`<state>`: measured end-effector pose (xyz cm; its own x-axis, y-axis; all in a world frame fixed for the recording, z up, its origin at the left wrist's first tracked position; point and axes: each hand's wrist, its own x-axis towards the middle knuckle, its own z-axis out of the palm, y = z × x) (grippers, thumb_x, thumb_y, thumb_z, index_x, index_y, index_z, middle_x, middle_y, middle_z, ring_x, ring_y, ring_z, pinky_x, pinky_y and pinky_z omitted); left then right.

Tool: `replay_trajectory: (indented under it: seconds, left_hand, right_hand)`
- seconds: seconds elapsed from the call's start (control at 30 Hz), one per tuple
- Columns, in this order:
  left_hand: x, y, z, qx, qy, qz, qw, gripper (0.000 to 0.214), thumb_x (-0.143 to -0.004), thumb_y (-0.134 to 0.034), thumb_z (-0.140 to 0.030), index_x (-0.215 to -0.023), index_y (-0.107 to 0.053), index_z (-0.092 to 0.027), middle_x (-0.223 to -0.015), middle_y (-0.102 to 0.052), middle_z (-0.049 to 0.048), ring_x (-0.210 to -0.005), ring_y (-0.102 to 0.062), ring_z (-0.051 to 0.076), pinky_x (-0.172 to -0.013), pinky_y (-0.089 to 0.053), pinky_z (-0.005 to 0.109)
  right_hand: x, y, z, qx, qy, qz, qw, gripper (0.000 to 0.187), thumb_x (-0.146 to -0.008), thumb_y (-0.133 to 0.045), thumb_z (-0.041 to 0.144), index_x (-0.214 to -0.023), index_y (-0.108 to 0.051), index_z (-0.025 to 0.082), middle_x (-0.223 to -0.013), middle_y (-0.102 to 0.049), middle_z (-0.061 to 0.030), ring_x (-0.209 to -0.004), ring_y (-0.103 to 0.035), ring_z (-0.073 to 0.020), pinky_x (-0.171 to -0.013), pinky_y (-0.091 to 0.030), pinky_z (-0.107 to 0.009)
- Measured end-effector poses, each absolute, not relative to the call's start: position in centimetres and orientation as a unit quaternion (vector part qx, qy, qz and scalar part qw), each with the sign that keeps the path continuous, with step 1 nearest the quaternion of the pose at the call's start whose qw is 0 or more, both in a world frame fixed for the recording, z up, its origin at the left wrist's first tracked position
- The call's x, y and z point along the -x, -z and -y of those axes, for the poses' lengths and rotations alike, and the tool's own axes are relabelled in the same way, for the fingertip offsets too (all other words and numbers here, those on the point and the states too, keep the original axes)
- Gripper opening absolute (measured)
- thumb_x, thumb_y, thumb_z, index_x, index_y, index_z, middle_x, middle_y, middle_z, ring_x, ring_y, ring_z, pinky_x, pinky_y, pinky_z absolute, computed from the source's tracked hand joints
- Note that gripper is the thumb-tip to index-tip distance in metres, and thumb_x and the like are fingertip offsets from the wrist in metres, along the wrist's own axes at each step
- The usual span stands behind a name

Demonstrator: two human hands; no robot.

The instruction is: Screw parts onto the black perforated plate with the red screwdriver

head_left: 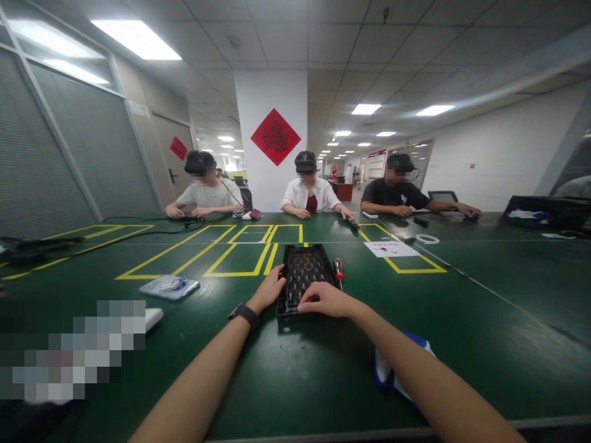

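A black open tray [305,261] lies on the green table in front of me, with several small silvery pieces standing in its rows. My left hand [268,289] holds the tray's left side, thumb over the edge. Over the tray's near end is my right hand [325,300], its thumb and forefinger pinched together low by the near left corner. What sits between those fingertips, if anything, is too small to make out. Close to the tray's right side lies a screwdriver [338,269] with a red and black handle.
A clear plastic packet [170,287] lies to the left, and a blue and white item [415,344] partly under my right forearm. A printed sheet [391,248] and white ring [427,239] lie right. Yellow tape marks the table [498,369]; three people sit opposite.
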<state>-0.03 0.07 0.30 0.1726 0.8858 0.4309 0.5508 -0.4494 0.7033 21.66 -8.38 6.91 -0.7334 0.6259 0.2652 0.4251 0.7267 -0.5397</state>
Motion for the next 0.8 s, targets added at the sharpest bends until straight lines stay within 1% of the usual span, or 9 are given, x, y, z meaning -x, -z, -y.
replay_trajectory:
  seconds: [0.07, 0.23, 0.37, 0.63, 0.73, 0.8]
  left_hand:
    - [0.0, -0.3, -0.1, -0.740, -0.421, -0.486, 0.197, 0.049, -0.075, -0.041, -0.017, -0.123, -0.044, -0.009, -0.129, -0.046, 0.0141, -0.122, -0.040, 0.022, -0.106, -0.026, 0.038]
    - [0.0, -0.4, 0.0, -0.744, -0.417, -0.484, 0.195, 0.050, -0.075, -0.040, -0.017, -0.124, -0.043, -0.007, -0.130, -0.045, 0.0149, -0.122, -0.039, 0.022, -0.106, -0.025, 0.038]
    - [0.0, -0.3, -0.1, -0.741, -0.423, -0.485, 0.190, 0.049, -0.074, -0.041, -0.017, -0.122, -0.044, -0.008, -0.128, -0.047, 0.0155, -0.121, -0.041, 0.023, -0.105, -0.026, 0.039]
    - [0.0, -0.2, -0.1, -0.736, -0.422, -0.489, 0.203, 0.049, -0.074, -0.041, -0.016, -0.122, -0.045, -0.009, -0.128, -0.047, 0.0143, -0.121, -0.041, 0.022, -0.106, -0.025, 0.039]
    - [-0.2, -1.0, 0.6, -0.744, -0.426, -0.487, 0.168, 0.047, -0.075, -0.041, -0.015, -0.121, -0.046, -0.010, -0.128, -0.046, 0.0138, -0.122, -0.038, 0.022, -0.106, -0.024, 0.039]
    - [-0.4, -2.0, 1.4, -0.747, -0.456, -0.473, 0.107, 0.044, -0.075, -0.044, -0.017, -0.119, -0.049, -0.014, -0.131, -0.042, 0.0107, -0.126, -0.033, 0.021, -0.107, -0.022, 0.038]
  right_hand:
    - [-21.6, -6.8, 8.3, 0.296, -0.216, 0.904, 0.219, 0.034, -0.078, -0.053, 0.043, -0.083, -0.070, 0.015, -0.078, -0.068, -0.0031, -0.072, -0.059, -0.0124, -0.070, -0.042, -0.022]
    - [-21.7, -6.6, 8.1, 0.296, -0.189, 0.910, 0.223, 0.028, -0.074, -0.060, 0.041, -0.076, -0.069, 0.015, -0.075, -0.065, -0.0031, -0.071, -0.056, -0.0122, -0.069, -0.041, -0.023]
    - [-21.8, -6.5, 8.0, 0.298, -0.170, 0.909, 0.237, 0.026, -0.075, -0.059, 0.039, -0.077, -0.068, 0.015, -0.078, -0.063, -0.0035, -0.072, -0.054, -0.0122, -0.071, -0.040, -0.025]
    - [-21.6, -6.5, 8.3, 0.282, -0.123, 0.926, 0.217, 0.026, -0.080, -0.053, 0.038, -0.077, -0.067, 0.016, -0.077, -0.060, -0.0042, -0.077, -0.051, -0.0138, -0.077, -0.038, -0.027]
    - [-21.4, -6.6, 8.3, 0.285, -0.106, 0.920, 0.248, 0.026, -0.081, -0.052, 0.037, -0.074, -0.064, 0.015, -0.076, -0.059, -0.0042, -0.077, -0.051, -0.0134, -0.077, -0.038, -0.027]
    - [-21.3, -6.7, 8.3, 0.308, -0.098, 0.899, 0.297, 0.027, -0.083, -0.050, 0.036, -0.073, -0.062, 0.015, -0.077, -0.058, -0.0043, -0.077, -0.051, -0.0132, -0.075, -0.039, -0.026]
